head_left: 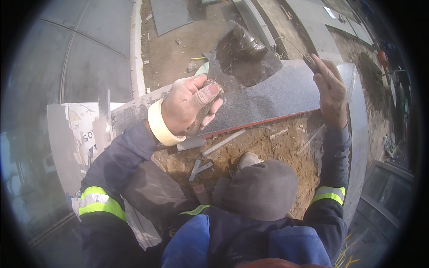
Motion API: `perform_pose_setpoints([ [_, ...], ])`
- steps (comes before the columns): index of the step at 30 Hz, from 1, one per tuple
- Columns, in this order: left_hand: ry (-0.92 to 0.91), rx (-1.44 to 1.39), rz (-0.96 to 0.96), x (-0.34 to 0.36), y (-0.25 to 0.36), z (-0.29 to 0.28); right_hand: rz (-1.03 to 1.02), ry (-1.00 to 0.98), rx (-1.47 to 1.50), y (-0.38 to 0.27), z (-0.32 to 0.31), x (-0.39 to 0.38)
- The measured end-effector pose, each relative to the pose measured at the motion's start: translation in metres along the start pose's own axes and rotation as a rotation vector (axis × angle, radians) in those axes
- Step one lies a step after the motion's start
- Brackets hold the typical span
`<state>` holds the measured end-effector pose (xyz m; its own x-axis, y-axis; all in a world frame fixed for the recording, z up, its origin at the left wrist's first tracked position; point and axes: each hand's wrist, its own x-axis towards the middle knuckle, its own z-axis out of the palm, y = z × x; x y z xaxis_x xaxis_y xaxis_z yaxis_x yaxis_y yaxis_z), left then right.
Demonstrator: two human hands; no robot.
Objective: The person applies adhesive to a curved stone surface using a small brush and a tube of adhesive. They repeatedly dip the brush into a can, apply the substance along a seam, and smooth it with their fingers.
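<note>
My left hand (190,100) is raised over the grey stone slab (286,94), its fingers curled round a dusty brown piece whose kind I cannot make out. A roll of pale yellow masking tape (161,123) circles that wrist. To the right, my right hand (331,91) is held up near the slab's right end. A small dark, flat piece (311,63) is pinched at its fingertips; its kind is unclear. Between the hands, a crumpled black plastic sheet or bag (246,56) rests on the slab, with dark, shiny folds. A red strip (263,119) runs along the slab's near edge.
Below the slab, stone offcuts (223,142) lie on brown soil (286,147) beside my shoe (248,160). Large glossy panels (98,53) stand at the left. More grey slabs (171,15) lie beyond, and another long slab edge (357,134) runs along my right.
</note>
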<state>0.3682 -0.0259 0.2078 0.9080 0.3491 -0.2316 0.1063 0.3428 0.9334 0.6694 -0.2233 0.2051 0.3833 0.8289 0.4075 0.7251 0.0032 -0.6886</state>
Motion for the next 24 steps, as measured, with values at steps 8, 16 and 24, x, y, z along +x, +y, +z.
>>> perform_pose_setpoints([
  [8,0.192,0.105,-0.063,0.007,-0.002,0.012,-0.224,-0.004,-0.380,-0.052,0.033,-0.022],
  [16,0.173,0.198,-0.171,0.004,-0.007,0.008,-0.219,-0.201,-0.330,-0.059,0.037,-0.011],
  [24,0.159,0.263,-0.186,0.006,-0.006,0.009,-0.278,-0.188,-0.333,-0.065,0.035,-0.007],
])
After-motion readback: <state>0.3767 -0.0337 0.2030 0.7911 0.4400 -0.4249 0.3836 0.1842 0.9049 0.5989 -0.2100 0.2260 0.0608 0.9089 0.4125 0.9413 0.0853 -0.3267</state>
